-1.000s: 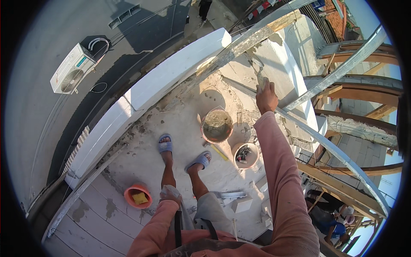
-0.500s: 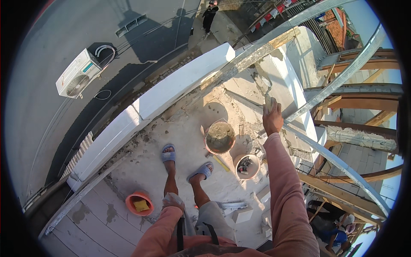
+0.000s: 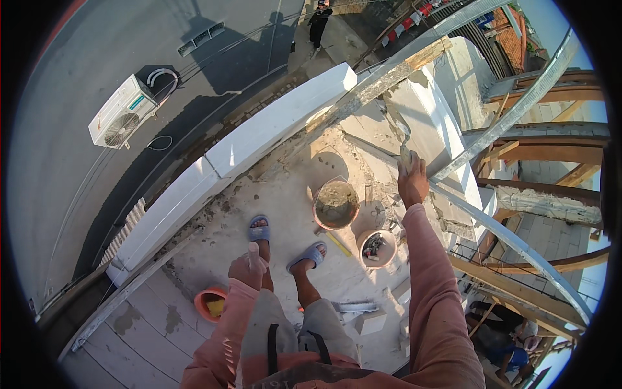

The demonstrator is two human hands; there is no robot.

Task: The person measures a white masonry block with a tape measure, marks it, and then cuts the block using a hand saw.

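My right hand (image 3: pixel 413 185) grips a trowel (image 3: pixel 400 133) with a mortar-streaked blade, held above the pale, mortar-smeared block slab (image 3: pixel 427 123). My left hand (image 3: pixel 246 271) is lower, in front of my legs, closed round a pale handle-like object (image 3: pixel 253 251); what it belongs to is unclear. A bucket (image 3: pixel 335 225) of grey mortar stands on the rough floor between my hands. Beside it a smaller bucket (image 3: pixel 378 262) holds dark small items, and a yellow strip (image 3: pixel 338 242) lies nearby. At lower left a red bucket (image 3: pixel 207 314) contains a yellow sponge.
A white block parapet (image 3: pixel 282 120) edges a drop to a grey wall with an air conditioner (image 3: pixel 122 111). Curved metal strips (image 3: pixel 492 223) and timber frames (image 3: pixel 551 152) cross the right. A co-worker (image 3: pixel 502 343) crouches at lower right; another person (image 3: pixel 317 26) stands below.
My left hand has risen from beside my shorts and now shows a pale handle. My right hand and trowel sit lower in the picture than a second ago, as the view has shifted.
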